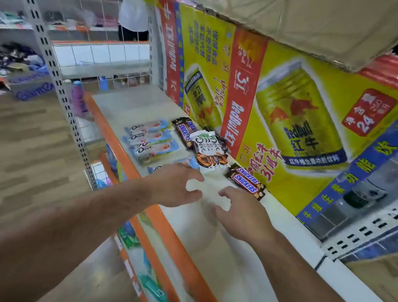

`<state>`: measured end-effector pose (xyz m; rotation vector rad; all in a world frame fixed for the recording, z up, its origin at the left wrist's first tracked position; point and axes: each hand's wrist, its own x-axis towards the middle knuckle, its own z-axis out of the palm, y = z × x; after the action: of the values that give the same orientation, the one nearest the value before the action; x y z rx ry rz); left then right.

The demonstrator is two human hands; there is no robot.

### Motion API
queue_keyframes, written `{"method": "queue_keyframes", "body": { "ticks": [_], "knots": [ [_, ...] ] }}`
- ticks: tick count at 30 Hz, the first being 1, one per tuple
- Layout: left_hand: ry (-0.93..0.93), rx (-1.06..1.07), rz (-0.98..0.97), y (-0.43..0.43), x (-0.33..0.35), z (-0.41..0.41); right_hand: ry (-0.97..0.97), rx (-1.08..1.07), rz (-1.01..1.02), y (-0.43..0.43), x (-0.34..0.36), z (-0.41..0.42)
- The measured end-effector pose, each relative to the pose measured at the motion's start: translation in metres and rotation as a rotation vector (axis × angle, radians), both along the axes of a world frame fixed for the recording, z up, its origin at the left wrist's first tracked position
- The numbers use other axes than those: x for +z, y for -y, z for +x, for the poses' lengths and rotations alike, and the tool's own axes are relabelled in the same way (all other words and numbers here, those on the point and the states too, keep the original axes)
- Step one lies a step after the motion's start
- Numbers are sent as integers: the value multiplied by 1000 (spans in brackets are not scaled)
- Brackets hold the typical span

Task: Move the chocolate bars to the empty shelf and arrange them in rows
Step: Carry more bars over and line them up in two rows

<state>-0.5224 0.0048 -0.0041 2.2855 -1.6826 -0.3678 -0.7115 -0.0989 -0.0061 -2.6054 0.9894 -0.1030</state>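
In the head view, both hands hover low over the white shelf (133,105) with its orange front edge, side by side and a little apart. The left hand (174,185) has its fingers loosely curled and its thumb spread, and it holds nothing. The right hand (238,210) is half open in the same way, its fingertips pointing down at the bare board, and it too holds nothing. The blur makes it impossible to tell whether either hand touches the shelf.

The chocolate bars lie on the shelf just beyond the hands. Past the left hand, a stack of light blue bars (150,140) lies in a rough row near the front edge. The corner of another blue bar (193,163) shows just beyond the left knuckles. Straight ahead, between the two hands, is a loose pile of white and brown bars (209,147). A far pair of brown bars (183,129) lies behind that pile. A near pair of brown bars (246,182) lies just beyond the right fingertips, against a yellow drinks carton (297,107) at the back of the shelf. A cardboard box (307,19) sits on top of the carton.
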Motion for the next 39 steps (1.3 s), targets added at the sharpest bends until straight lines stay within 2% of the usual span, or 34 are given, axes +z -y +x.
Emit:
{"method": "queue_keyframes", "body": {
  "ticks": [5, 9, 15, 18, 21, 29, 35, 39],
  "knots": [
    [66, -84, -78, 38, -2, 70, 32, -53, -42, 21, -6, 56],
    [40, -114, -82, 72, -1, 131, 28, -145, -133, 35, -10, 103],
    [244, -292, -26, 125, -6, 204, -45, -330, -241, 46, -18, 160],
    [320, -419, 40, 143, -12, 225, -106, -412, -252, 45, -22, 176],
    [385, -521, 13, 159, -17, 238, -133, -471, -234, 44, -25, 184],
    [254, -621, -111, 170, -25, 249, -61, -619, -116, 38, -20, 194],
    [-43, -521, -112, 174, -17, 251, 95, -636, -43, 27, -9, 180],
    [-101, -458, -109, 177, -7, 242, 140, -630, 24, 16, -1, 168]
  ]
}}
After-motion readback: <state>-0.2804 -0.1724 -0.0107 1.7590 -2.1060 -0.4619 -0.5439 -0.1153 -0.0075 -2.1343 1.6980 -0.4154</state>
